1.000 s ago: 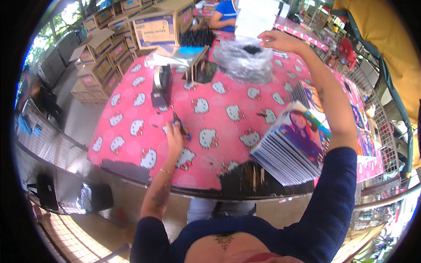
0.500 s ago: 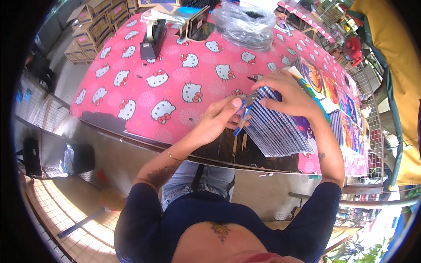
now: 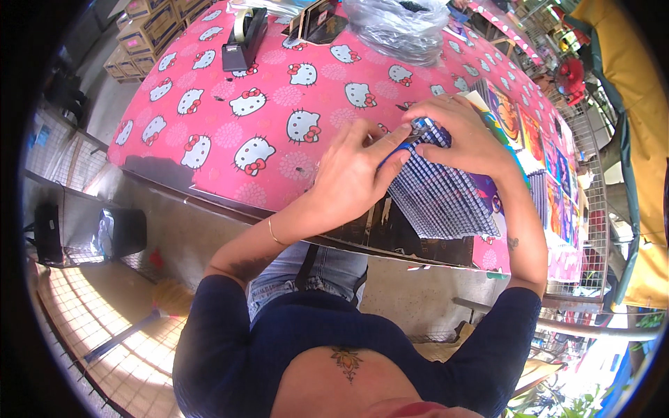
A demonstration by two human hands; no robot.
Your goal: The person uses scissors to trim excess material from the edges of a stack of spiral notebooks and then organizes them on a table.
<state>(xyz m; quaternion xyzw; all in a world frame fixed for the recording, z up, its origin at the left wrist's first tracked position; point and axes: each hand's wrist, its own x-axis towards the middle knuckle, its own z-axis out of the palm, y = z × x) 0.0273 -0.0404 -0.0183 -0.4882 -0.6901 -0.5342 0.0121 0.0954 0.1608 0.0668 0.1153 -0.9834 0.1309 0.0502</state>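
Observation:
A stack of spiral-bound notebooks point(image 3: 446, 198) lies at the table's near edge, with rows of dark coils facing up. My left hand point(image 3: 354, 167) is closed round small blue-handled pliers point(image 3: 394, 155). Their metal jaws are at the far left corner of the coils; whether they grip a coil end I cannot tell. My right hand point(image 3: 465, 136) wraps over the far end of the stack, its thumb against the coil side and its fingers over the back. A dark board point(image 3: 366, 230) lies partly under the notebooks.
More colourful notebooks point(image 3: 529, 143) stand in piles to the right on the pink patterned table point(image 3: 272, 132). Farther back are a black tape dispenser point(image 3: 245, 42) and a clear plastic bag point(image 3: 401, 31). Cardboard boxes point(image 3: 150, 42) are stacked at the far left; a broom point(image 3: 167, 299) lies lower left.
My left hand has moved right and away from me, bringing the pliers to the coil corner and turning its back upward. My right hand stays on the stack. The view has shifted slightly.

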